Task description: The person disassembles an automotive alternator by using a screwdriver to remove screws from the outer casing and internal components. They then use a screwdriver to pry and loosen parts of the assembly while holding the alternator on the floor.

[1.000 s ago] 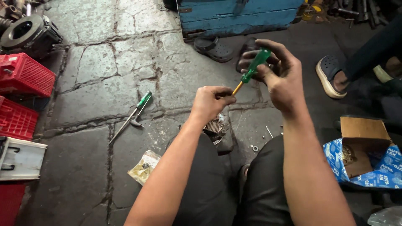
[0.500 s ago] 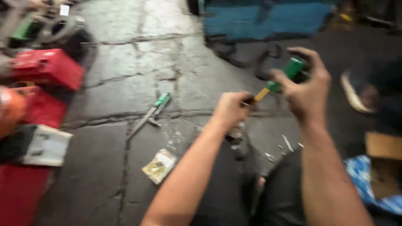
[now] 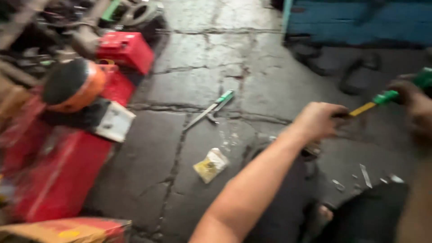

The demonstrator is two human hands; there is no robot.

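Two bare hands are seen from above, raised over a cracked, dark stone floor (image 3: 252, 58) in a blurred view. A screwdriver (image 3: 382, 100) with a green handle and a yellow shank is held level between them at the right side of the picture. The right hand (image 3: 416, 105), partly cut off by the edge, is wrapped around the green handle, its fingers curled shut on it. The left hand (image 3: 320, 120) is closed into a loose fist at the shank's tip; what is pinched there is hidden by the fingers, so it cannot be told whether anything besides the tip is gripped. On the floor near the middle a second tool (image 3: 211, 109) with a green grip is laid at a slant, well apart from the hands. Below it a small crumpled yellow and white packet (image 3: 210, 165) is lying, its print too blurred to make out. Small pale metal bits (image 3: 365, 176) are scattered beside the dark trousers (image 3: 360, 220). At the left, red plastic crates (image 3: 127, 50) are stacked, with an orange and black rounded object (image 3: 74, 85) and a white boxy part (image 3: 114, 121) resting on them. A red and yellow carton (image 3: 67, 230) is seen at the bottom left corner. A blue painted wooden panel (image 3: 360, 20) is set along the top right.
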